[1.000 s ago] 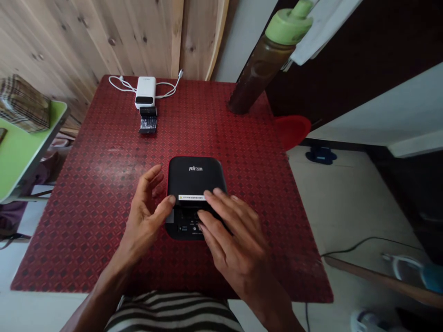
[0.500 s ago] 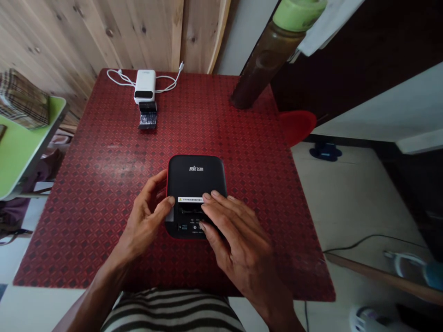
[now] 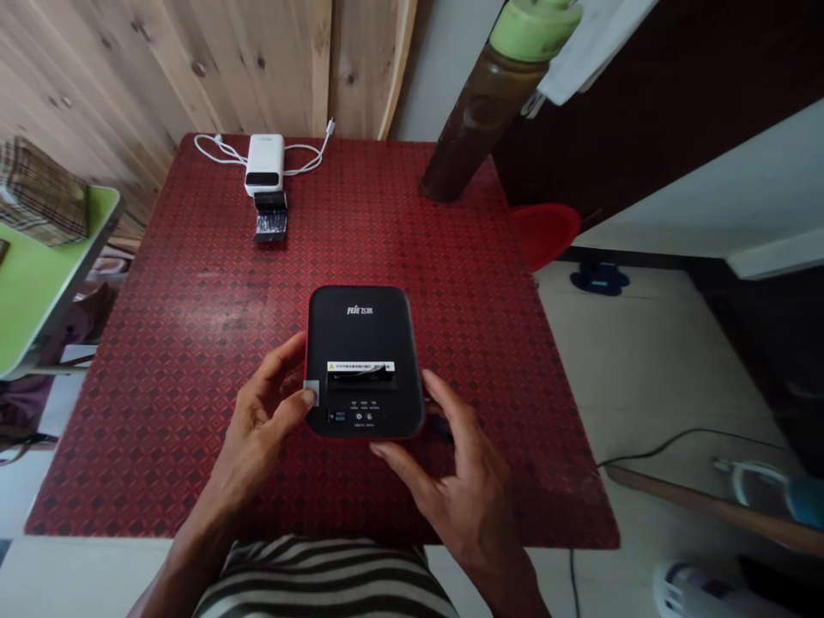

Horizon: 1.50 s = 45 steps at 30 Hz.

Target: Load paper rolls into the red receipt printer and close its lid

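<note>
A black printer [image 3: 358, 339] with red edging, rounded corners, white lettering and a paper slot lies on the red patterned table. My left hand [image 3: 261, 412] grips its left side, thumb on top against a small greyish clear strip [image 3: 311, 391] and fingers along the side. A thin dark piece crosses the slot below a white warning label [image 3: 360, 366]. My right hand [image 3: 463, 472] is open around the front right corner, index finger by the right side and thumb near the front edge. Its other fingers are partly hidden, beside a dark object I cannot make out.
A white power bank [image 3: 264, 159] with a cable stands at the table's back left, a crumpled black wrapper-like piece [image 3: 270, 219] before it. A tall brown bottle [image 3: 473, 120] with a green lid stands at the back right. A red stool [image 3: 546, 236] is beyond the right edge.
My right hand has come off the printer's top, moving right and down to its front right corner, uncovering the slot and buttons. The left hand stays at the left side.
</note>
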Motion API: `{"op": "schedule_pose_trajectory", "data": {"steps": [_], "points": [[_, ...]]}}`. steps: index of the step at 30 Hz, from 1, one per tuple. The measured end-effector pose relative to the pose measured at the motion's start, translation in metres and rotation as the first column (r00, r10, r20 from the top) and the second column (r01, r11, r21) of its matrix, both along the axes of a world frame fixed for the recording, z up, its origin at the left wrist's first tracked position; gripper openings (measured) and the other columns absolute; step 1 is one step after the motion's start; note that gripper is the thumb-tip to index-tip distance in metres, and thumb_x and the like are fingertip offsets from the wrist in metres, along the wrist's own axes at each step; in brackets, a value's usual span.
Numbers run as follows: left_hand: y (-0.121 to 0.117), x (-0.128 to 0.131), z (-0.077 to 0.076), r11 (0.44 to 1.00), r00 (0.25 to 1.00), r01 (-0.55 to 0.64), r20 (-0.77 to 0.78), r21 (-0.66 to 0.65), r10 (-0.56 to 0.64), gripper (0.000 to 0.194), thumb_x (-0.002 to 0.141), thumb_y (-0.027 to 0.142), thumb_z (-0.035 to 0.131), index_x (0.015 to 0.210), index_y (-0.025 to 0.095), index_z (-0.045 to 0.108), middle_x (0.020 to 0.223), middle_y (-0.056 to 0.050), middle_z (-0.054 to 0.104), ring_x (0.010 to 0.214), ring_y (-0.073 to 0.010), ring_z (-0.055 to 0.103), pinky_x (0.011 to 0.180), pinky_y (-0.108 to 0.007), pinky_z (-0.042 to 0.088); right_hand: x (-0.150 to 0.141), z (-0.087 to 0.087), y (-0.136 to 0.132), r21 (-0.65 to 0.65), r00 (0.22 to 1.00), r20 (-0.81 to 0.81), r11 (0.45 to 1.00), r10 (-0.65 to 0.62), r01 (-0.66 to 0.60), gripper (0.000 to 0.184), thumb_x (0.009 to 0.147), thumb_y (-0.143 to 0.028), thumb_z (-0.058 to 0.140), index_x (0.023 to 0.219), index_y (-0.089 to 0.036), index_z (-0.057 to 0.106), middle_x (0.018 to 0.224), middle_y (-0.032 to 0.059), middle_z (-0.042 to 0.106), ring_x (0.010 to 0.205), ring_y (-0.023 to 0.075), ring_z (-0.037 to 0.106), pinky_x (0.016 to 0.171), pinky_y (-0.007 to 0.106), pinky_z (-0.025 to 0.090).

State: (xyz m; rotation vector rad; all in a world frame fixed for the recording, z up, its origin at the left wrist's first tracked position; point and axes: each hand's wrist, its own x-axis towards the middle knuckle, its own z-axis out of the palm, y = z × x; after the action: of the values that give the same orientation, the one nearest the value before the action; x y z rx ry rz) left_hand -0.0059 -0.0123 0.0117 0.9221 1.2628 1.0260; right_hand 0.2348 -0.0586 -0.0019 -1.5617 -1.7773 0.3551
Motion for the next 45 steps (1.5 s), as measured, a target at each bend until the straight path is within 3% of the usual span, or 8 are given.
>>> {"op": "schedule_pose_trajectory", "data": {"steps": [11, 22, 27, 31, 33, 37, 40, 45], "points": [[0.005, 0.002, -0.001, 0.998, 0.998, -0.052, 0.034, -0.022, 0.053, 0.056, 0.100, 0.039, 0.083, 0.155, 0.035, 0.074, 0.162, -0.005, 0.072, 0.134, -0.0318, 0.073, 0.115, -0.047, 0.059, -0.009, 0.000, 0.004, 0.055, 1.000, 0.008, 0.998, -0.028, 0.027, 0.081, 0.108, -0.055, 0.079, 0.173, -0.021, 0.046, 0.140, 0.0213, 0.084, 0.122, 0.0350, 0.087, 0.098, 0.048, 0.078], [0.004, 0.011, -0.001, 0.995, 0.995, -0.101, -0.006, -0.012, 0.101, 0.058, 0.098, 0.039, 0.081, 0.154, 0.031, 0.073, 0.161, -0.008, 0.074, 0.147, -0.0367, 0.070, 0.117, -0.050, 0.061, -0.010, -0.002, 0.003, 0.012, 0.996, -0.082, 1.000, -0.020, 0.021, 0.086, 0.106, -0.049, 0.084, 0.176, -0.022, 0.041, 0.145, 0.0218, 0.082, 0.128, 0.0354, 0.085, 0.101, 0.051, 0.077], [0.001, 0.006, -0.005, 0.998, 0.998, -0.051, 0.024, 0.031, 0.050, 0.057, 0.101, 0.042, 0.081, 0.157, 0.035, 0.071, 0.165, -0.007, 0.071, 0.148, -0.0368, 0.070, 0.112, -0.048, 0.063, 0.009, 0.019, 0.009, -0.059, 0.996, -0.064, 0.996, 0.058, -0.062, 0.079, 0.107, -0.059, 0.079, 0.170, -0.024, 0.050, 0.149, 0.0196, 0.081, 0.122, 0.0338, 0.087, 0.097, 0.050, 0.078], [0.001, 0.004, -0.008, 0.998, 1.000, -0.021, 0.020, 0.065, 0.019, 0.057, 0.104, 0.046, 0.079, 0.159, 0.036, 0.069, 0.162, -0.007, 0.073, 0.146, -0.0374, 0.071, 0.107, -0.047, 0.065, 0.014, 0.044, 0.037, 0.056, 0.983, 0.047, 0.983, 0.175, -0.178, 0.036, 0.115, -0.023, 0.069, 0.151, -0.024, 0.068, 0.149, 0.0146, 0.081, 0.133, 0.0289, 0.082, 0.114, 0.050, 0.070], [0.002, 0.004, -0.012, 0.993, 1.000, -0.013, 0.011, 0.118, 0.012, 0.058, 0.104, 0.048, 0.079, 0.159, 0.034, 0.069, 0.160, -0.008, 0.073, 0.149, -0.0381, 0.069, 0.110, -0.050, 0.063, 0.005, 0.050, 0.061, 0.087, 0.953, 0.134, 0.955, 0.272, -0.285, 0.036, 0.112, -0.005, 0.063, 0.142, -0.022, 0.073, 0.141, 0.0125, 0.084, 0.132, 0.0262, 0.081, 0.117, 0.048, 0.068], [0.004, 0.003, -0.023, 0.975, 1.000, -0.004, -0.026, 0.221, 0.010, 0.059, 0.105, 0.054, 0.077, 0.158, 0.030, 0.067, 0.159, -0.011, 0.072, 0.146, -0.0377, 0.069, 0.115, -0.053, 0.060, -0.028, 0.055, 0.111, -0.161, 0.824, 0.331, 0.888, 0.460, -0.431, 0.031, 0.109, 0.001, 0.061, 0.127, -0.016, 0.080, 0.131, 0.0150, 0.087, 0.122, 0.0300, 0.083, 0.110, 0.048, 0.069], [0.003, 0.003, -0.028, 0.972, 0.999, 0.012, -0.034, 0.235, -0.004, 0.060, 0.106, 0.055, 0.075, 0.161, 0.030, 0.064, 0.160, -0.011, 0.070, 0.143, -0.0357, 0.070, 0.119, -0.053, 0.057, -0.050, 0.061, 0.134, -0.394, 0.724, 0.433, 0.835, 0.538, -0.384, 0.026, 0.110, 0.000, 0.061, 0.120, -0.012, 0.082, 0.126, 0.0174, 0.086, 0.120, 0.0320, 0.082, 0.106, 0.047, 0.068], [0.001, 0.002, -0.031, 0.978, 1.000, 0.023, 0.003, 0.205, -0.024, 0.063, 0.108, 0.057, 0.072, 0.164, 0.030, 0.060, 0.164, -0.012, 0.066, 0.150, -0.0378, 0.065, 0.126, -0.057, 0.053, -0.066, 0.072, 0.143, -0.517, 0.635, 0.520, 0.802, 0.571, -0.298, 0.034, 0.109, 0.002, 0.056, 0.132, -0.010, 0.079, 0.131, 0.0196, 0.083, 0.118, 0.0323, 0.083, 0.098, 0.044, 0.068]]}}
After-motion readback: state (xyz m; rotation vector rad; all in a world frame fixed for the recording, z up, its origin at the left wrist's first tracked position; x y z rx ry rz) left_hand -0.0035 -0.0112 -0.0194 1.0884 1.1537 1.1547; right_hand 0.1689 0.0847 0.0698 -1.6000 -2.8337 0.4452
